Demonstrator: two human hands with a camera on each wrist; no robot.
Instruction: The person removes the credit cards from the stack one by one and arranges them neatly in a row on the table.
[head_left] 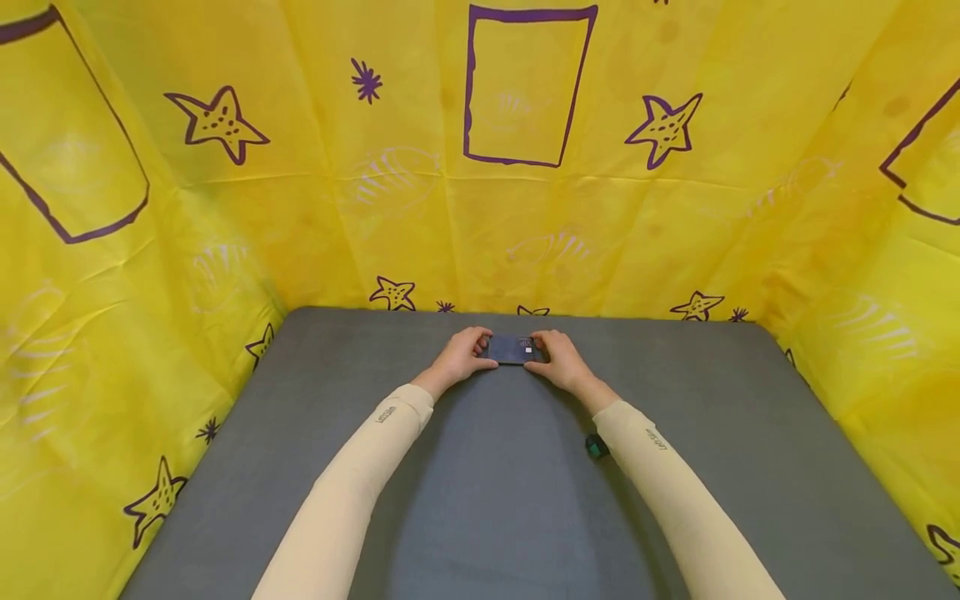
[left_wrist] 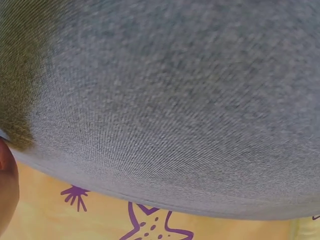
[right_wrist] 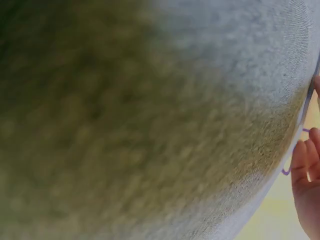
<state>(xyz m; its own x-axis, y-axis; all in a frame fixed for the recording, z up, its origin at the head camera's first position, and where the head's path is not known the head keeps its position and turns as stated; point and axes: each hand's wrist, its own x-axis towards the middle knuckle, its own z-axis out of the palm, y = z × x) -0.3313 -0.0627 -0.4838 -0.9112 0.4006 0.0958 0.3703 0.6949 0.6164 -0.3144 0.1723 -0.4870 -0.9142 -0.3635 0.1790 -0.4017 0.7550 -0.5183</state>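
Note:
A dark blue card (head_left: 508,350) with "VIP" lettering and a small pale chip shows its face in the head view, near the far side of the table. My left hand (head_left: 462,353) pinches its left end between thumb and fingers. At the right end, my right hand (head_left: 561,360) grips it the same way. Only a sliver of the left hand (left_wrist: 7,190) enters the left wrist view. Several fingers (right_wrist: 300,165) appear at the right edge of the right wrist view, beside a thin dark edge. Fingers cover both card ends.
Under the hands lies a grey cloth-covered table (head_left: 495,500). Yellow curtains (head_left: 420,217) printed with starfish and fish bones enclose its back and sides. A small dark green device (head_left: 596,447) sits by the right cuff. Pale sleeves (head_left: 352,483) cover both forearms.

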